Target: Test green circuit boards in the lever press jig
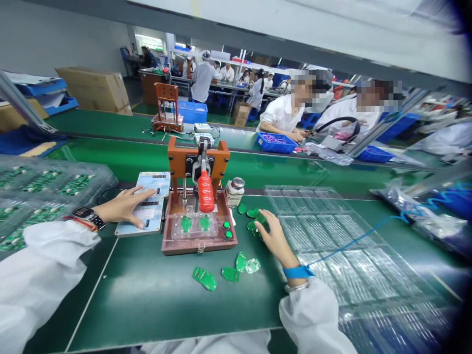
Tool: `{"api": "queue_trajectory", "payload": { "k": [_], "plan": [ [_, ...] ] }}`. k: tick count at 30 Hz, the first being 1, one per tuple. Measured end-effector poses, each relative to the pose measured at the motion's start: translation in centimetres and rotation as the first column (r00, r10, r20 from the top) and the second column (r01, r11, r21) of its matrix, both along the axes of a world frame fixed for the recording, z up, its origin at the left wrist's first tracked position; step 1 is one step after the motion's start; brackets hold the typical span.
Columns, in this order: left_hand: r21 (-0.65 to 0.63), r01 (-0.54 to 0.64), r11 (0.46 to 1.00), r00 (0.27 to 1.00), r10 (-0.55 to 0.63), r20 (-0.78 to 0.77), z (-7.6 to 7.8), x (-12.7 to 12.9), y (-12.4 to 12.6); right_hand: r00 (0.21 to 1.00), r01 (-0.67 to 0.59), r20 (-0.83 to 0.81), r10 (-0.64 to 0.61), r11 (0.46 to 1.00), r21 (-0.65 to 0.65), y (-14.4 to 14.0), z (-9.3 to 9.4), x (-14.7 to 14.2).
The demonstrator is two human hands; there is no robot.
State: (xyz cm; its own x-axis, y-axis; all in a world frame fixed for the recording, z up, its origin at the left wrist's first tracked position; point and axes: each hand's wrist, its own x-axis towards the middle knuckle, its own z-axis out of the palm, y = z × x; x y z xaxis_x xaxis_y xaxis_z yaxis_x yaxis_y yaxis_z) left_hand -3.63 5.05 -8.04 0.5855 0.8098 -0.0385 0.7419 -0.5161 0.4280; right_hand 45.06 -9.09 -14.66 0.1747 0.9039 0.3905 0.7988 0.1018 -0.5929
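The left grip (127, 204) lay with fingers spread, palm down, over two pale blue boxes (155, 221), grasping neither. The right grip (273, 237) had its fingers bent toward a cluster of green circuit boards (253, 226), which lay at its fingertips; whether it pinched one, I could not tell. Between the two grips stood a press fixture (199, 247) with a red handle (205, 194), and two green boards (186, 224) sat in its clear holder (195, 228). Beyond the right grip, to its left, was a bottle (235, 193). Nearer the wearer than the right grip, and also to its left, loose boards (230, 274) lay on the counter (147, 300). Clear trays (320, 236) spread right of the right grip; board-filled trays (99, 179) lay left of the left grip. A blue strap (296, 272) circled the right wrist. Well beyond both grips were people in white (283, 113).
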Motion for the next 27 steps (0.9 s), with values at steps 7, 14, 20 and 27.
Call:
{"api": "queue_trajectory", "payload": {
  "k": [7,14,20,27],
  "plan": [
    [-0.007,0.035,0.999,0.998,-0.035,-0.042,0.4,-0.4,0.8,0.93,-0.006,0.361,0.063,0.988,-0.157,1.4,-1.7,-0.7],
    [-0.066,0.051,0.997,0.957,-0.068,-0.281,0.7,-0.1,0.5,0.889,-0.048,0.447,0.099,0.991,-0.124,3.7,-2.0,-0.3],
    [-0.019,0.117,0.993,0.96,-0.118,-0.255,1.1,0.8,-1.2,0.888,-0.05,0.454,0.076,0.996,-0.069,4.2,-3.2,0.2],
    [0.093,-0.188,0.978,0.981,0.182,0.06,6.0,4.0,-8.9,0.911,-0.015,0.412,-0.024,0.996,0.092,4.3,-3.8,1.4]
  ]
}}
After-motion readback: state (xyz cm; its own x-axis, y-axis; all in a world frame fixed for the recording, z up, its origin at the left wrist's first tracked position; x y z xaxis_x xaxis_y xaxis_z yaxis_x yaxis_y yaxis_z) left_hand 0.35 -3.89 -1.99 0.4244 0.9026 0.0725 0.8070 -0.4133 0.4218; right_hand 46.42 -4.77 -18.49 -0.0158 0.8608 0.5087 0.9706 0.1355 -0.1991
